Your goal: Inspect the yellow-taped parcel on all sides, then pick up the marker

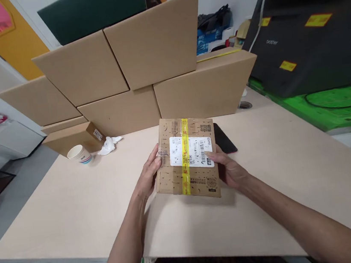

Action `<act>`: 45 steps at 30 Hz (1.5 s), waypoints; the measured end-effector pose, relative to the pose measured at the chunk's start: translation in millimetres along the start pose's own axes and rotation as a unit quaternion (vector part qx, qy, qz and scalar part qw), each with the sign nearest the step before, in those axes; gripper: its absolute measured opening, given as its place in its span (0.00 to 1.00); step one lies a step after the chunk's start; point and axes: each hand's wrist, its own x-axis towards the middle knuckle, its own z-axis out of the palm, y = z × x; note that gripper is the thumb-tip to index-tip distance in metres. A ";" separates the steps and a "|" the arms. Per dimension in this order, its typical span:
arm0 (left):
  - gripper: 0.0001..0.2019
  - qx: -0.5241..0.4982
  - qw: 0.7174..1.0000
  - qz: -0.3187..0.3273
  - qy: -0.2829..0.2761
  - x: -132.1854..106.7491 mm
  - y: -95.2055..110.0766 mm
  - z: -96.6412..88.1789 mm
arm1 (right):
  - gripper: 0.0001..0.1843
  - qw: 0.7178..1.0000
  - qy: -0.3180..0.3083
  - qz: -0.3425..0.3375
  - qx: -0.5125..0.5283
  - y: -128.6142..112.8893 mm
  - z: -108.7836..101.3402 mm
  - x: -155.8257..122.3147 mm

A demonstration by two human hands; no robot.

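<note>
Between my two hands is a brown cardboard parcel (174, 181), its broad face turned up toward me. A white shipping label (197, 150) sits on that face, and a strip of yellow tape (186, 179) with red print runs down over it. My left hand (148, 174) grips the parcel's left edge, the fingers partly hidden behind it. On the right edge my right hand (230, 167) holds on, its thumb lying on the label's corner. Behind the parcel's right side, a dark flat phone-like object (224, 138) lies on the table.
Several large cardboard boxes (157, 39) are stacked along the back of the pale table (59, 207). At the left stand a paper cup (78, 154), a crumpled tissue (109, 145) and a smaller box (69, 139). A black brother machine (307, 53) rests on a green surface (337, 106) at right.
</note>
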 end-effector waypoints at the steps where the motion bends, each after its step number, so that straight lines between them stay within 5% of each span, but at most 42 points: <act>1: 0.52 -0.005 1.000 -0.001 0.016 0.4 -1.5 0.4 | 0.33 1.000 0.017 -0.006 0.020 0.7 0.9 0.7; 6: 0.66 -0.058 0.992 0.008 0.115 1.7 -11.1 13.7 | 0.23 0.989 0.091 -0.065 0.095 0.5 1.9 6.5; 10: 0.70 -0.066 0.993 -0.015 0.096 -2.2 -24.0 34.4 | 0.24 0.982 0.107 -0.116 0.102 1.8 3.1 8.2; 13: 0.62 -0.059 0.998 -0.009 0.026 -7.3 -31.3 48.7 | 0.27 0.984 0.082 -0.132 0.090 9.8 4.9 6.6; 16: 0.51 -0.069 0.997 0.032 0.029 -8.9 -31.0 55.0 | 0.28 0.989 0.065 -0.111 0.073 20.0 3.8 4.6; 21: 0.45 -0.060 0.992 0.082 0.072 -3.2 -19.5 46.6 | 0.28 0.995 0.040 -0.070 0.062 18.1 -5.7 6.6; 35: 0.33 -0.031 0.994 0.067 0.085 0.0 3.4 14.6 | 0.25 0.994 0.063 -0.087 0.034 -6.2 -13.9 11.6; 45: 0.25 -0.057 0.983 0.100 0.144 8.8 8.8 1.1 | 0.22 0.997 0.044 -0.032 -0.047 8.6 -13.5 9.9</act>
